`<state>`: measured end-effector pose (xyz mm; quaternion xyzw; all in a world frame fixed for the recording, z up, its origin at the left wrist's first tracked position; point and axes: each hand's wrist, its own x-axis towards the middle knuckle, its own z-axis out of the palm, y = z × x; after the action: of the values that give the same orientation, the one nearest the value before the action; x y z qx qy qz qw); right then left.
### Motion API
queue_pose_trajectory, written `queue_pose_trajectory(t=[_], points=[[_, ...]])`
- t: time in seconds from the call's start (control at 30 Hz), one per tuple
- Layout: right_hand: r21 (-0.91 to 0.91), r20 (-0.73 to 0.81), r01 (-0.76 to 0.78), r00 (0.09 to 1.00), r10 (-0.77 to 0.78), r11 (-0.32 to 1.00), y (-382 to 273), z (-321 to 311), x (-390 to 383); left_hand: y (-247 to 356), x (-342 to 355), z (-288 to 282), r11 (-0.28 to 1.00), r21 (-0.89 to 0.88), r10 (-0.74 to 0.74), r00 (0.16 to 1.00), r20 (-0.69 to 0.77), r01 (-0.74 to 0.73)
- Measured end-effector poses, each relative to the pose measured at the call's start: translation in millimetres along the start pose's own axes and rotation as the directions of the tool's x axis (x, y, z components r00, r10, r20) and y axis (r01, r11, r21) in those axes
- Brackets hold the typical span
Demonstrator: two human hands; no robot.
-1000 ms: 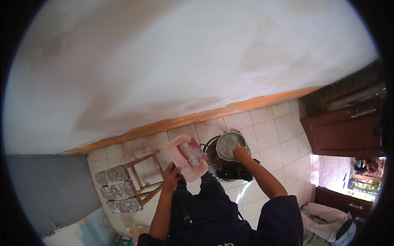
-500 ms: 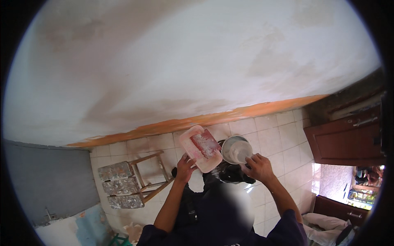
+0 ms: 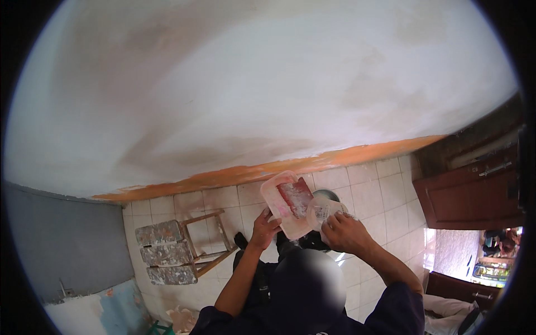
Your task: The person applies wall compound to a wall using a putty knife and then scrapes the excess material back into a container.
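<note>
My left hand [image 3: 264, 229] grips the near left edge of a pale pink plastic tray [image 3: 293, 226]. Inside the tray lies a flat, dark red rectangular piece [image 3: 296, 196], smeared with white; its exact kind is unclear. My right hand [image 3: 341, 230] is closed on the rim of a translucent plastic tub [image 3: 318, 216]. The tub leans at the tray's right edge, apparently touching or overlapping it; what it contains is hard to make out. Behind the tub, a round bucket [image 3: 328, 195] stands on the floor, partly covered by the tub and my right hand.
A paint-spattered wooden step stool [image 3: 166, 254] lies or stands on the tiled floor [image 3: 368, 181] at the left. Ahead rises a patchy white wall [image 3: 268, 84] with an orange strip [image 3: 257, 173] at its foot. A brown door [image 3: 472, 192] stands at the right.
The tub has moved from over the bucket toward the near left, up to the tray. The tray has shifted a little to the right with my left hand.
</note>
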<state>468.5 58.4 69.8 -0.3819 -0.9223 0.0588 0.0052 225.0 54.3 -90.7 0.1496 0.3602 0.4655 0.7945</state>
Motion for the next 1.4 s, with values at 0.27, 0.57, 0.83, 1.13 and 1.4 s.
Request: queue_pose_trajectory(t=[0.27, 0.57, 0.83, 1.13, 1.4], points=[[0.034, 0.112, -0.025, 0.993, 0.021, 0.999, -3.1, -5.7, 7.6, -3.5, 1.3, 7.5, 0.998, 0.07, 0.004, 0.999, 0.032, -0.006], [0.019, 0.019, -0.014, 1.0, 0.014, 1.0, -2.4, -1.1, 5.4, -3.6, 0.8, 14.0, 0.996, 0.081, 0.018, 0.998, 0.059, -0.023], [-0.013, 0.124, 0.003, 0.992, -0.001, 1.0, -5.5, -13.1, 8.3, -5.6, -1.0, 15.0, 0.994, 0.104, 0.017, 0.997, 0.078, -0.025], [-0.059, 0.114, -0.009, 0.993, 0.016, 0.998, -5.7, -11.9, 6.2, -3.3, -3.5, 14.1, 0.998, 0.069, -0.015, 0.997, 0.081, 0.009], [-0.062, 0.106, -0.023, 0.994, 0.029, 0.998, -6.3, -15.3, 1.8, -8.2, -2.2, 12.3, 0.993, 0.059, -0.106, 0.988, 0.114, 0.099]])
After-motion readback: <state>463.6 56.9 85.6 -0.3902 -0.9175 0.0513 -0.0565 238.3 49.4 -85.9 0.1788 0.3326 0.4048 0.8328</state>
